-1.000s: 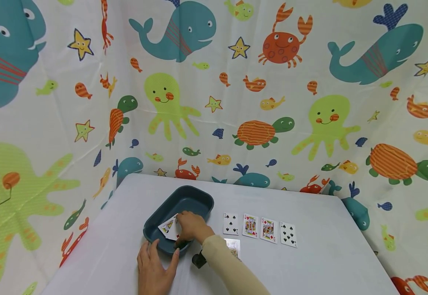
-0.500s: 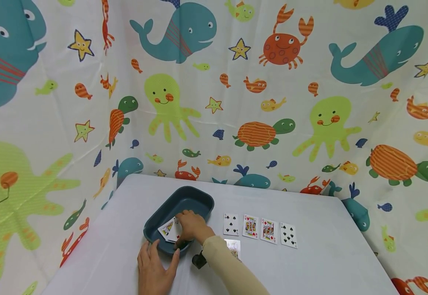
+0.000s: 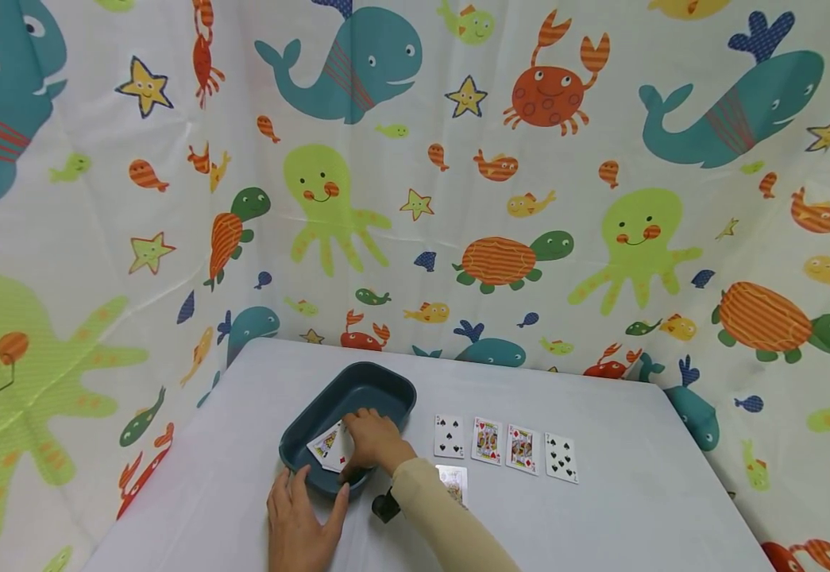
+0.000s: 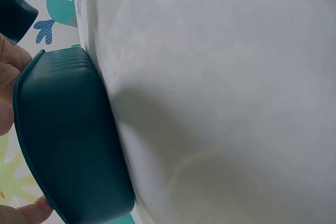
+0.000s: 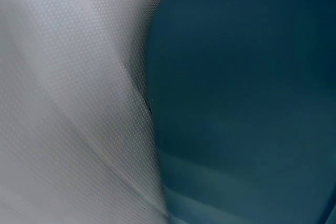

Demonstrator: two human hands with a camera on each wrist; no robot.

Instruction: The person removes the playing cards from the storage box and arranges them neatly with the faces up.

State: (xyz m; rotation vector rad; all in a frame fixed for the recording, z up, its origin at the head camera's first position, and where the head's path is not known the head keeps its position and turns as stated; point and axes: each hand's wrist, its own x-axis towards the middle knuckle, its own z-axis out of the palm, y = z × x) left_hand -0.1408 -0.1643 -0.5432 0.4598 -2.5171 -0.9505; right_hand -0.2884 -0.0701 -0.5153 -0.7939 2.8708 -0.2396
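Observation:
A dark teal basin (image 3: 393,381) stands on the table with playing cards (image 3: 330,446) in its near part. The topmost visible card has a picture in black and yellow, and a red diamond mark shows beside the fingers. My right hand (image 3: 373,439) reaches in over the near right rim and grips the cards, its fingers and thumb curled about their right side and hiding part of them. My left hand (image 3: 303,516) has its fingers and thumb spread along the near rim. In the left wrist view a fingertip (image 4: 37,211) touches the rim of the basin (image 4: 68,129).
Right of the basin lies a face-up row: a spade card (image 3: 449,435), a red face card (image 3: 487,441), another red face card (image 3: 522,449) and a further spade card (image 3: 561,457). Another face card (image 3: 453,482) lies partly under the right sleeve (image 3: 450,516). A patterned curtain (image 3: 415,238) hangs behind.
The cards in the basin have shifted slightly under my right hand, and the red diamond mark has come into sight. Both hands stay in nearly the same place.

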